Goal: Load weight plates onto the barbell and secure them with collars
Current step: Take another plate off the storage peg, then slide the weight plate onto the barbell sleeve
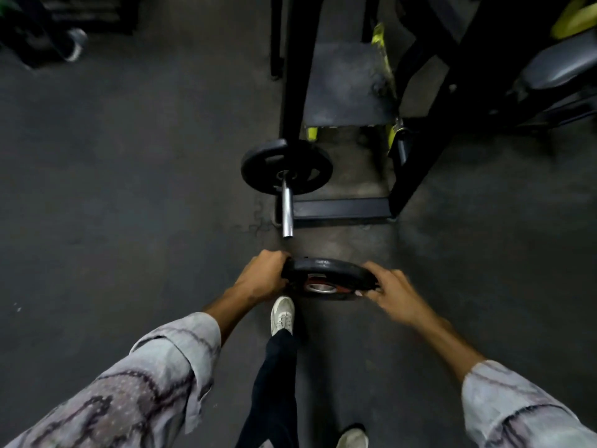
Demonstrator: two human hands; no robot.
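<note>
I hold a black weight plate [326, 270] with a red and silver hub between both hands, tilted nearly flat, just in front of me. My left hand [263, 276] grips its left rim and my right hand [392, 291] grips its right rim. Ahead, the chrome barbell sleeve [287, 210] points toward me, its open end a short way beyond the held plate. One black plate [258, 163] sits on that sleeve, farther back. No collar is visible.
A black and yellow machine frame [342, 208] with a dark platform stands right of the barbell. A padded seat [555, 67] is at far right. My white shoes [282, 315] stand on the dark rubber floor [129, 189]. Another person's shoe [76, 43] is at top left.
</note>
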